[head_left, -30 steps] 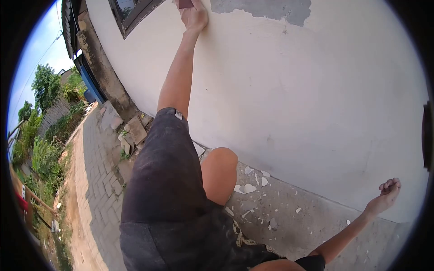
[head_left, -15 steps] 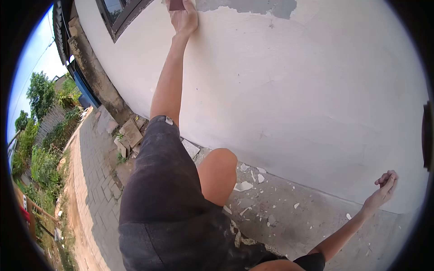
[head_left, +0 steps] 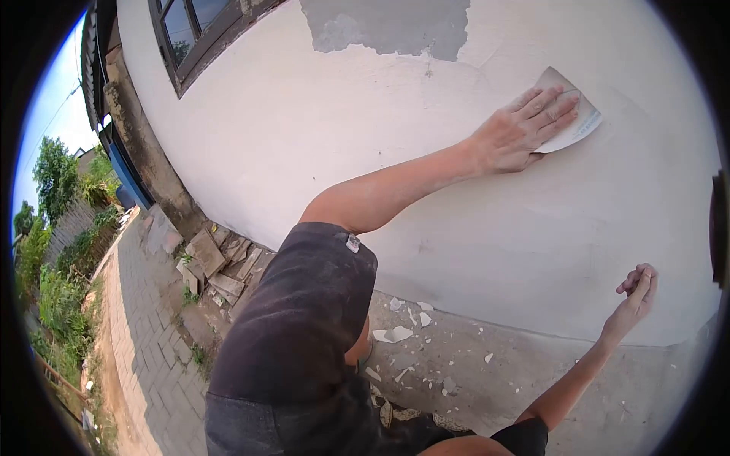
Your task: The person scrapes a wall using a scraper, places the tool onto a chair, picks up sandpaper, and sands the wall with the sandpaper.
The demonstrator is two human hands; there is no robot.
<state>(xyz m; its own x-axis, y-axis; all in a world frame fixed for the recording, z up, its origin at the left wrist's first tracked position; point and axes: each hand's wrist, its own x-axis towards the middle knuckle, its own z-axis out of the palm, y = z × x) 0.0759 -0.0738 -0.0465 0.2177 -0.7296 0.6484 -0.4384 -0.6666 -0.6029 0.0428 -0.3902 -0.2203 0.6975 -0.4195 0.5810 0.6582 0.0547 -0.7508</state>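
Against the white wall (head_left: 487, 220), my left hand (head_left: 517, 133) presses a sheet of sandpaper (head_left: 582, 125). Its fingers lie over the paper, and printed lettering shows on the pale backing near the curled lower right edge. My right hand (head_left: 639, 292) is apart from the sheet, low on the right in front of the wall. Its fingers are curled together, and I see nothing in them. Above and left of the sandpaper, a grey patch (head_left: 388, 26) of bare plaster with ragged edges shows where paint has come off.
Paint flakes (head_left: 393, 334) litter the concrete ground along the wall's foot. Broken tiles (head_left: 205, 254) are piled further left, beside a paved path (head_left: 144, 319). A dark-framed window (head_left: 186, 45) sits in the wall at upper left. Plants (head_left: 57, 281) line the path's far side.
My left hand has swept with the sandpaper from near the window, rightward and down across the wall. The view has shifted slightly. My right hand stays curled in about the same place.
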